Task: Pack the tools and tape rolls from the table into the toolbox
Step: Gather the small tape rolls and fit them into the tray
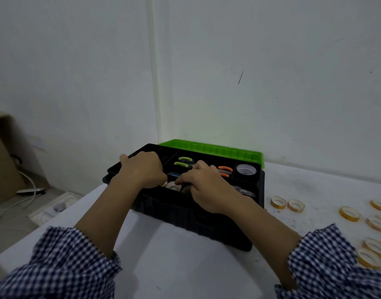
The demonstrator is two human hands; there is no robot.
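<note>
Open black toolbox [185,214] at frame centre on the white table [174,266], green lid [211,148] laid back toward the wall corner. In the top tray: green-handled tool [183,161] at upper middle, orange-handled tool [225,168] to its right, one wide tape roll [246,169] alone in the upper right compartment. Left hand [142,171] over the tray's left part, fingers curled downward beside a pale tape roll [172,186]; grip not discernible. Right hand [204,188] just right of it, fingers bent down onto rolls in the near compartment; held or merely touched, impossible to tell. Loose yellowish tape rolls [278,202] scattered on the table at the right edge of frame, apart from the toolbox. Checked sleeves [62,264] at the bottom corners.
</note>
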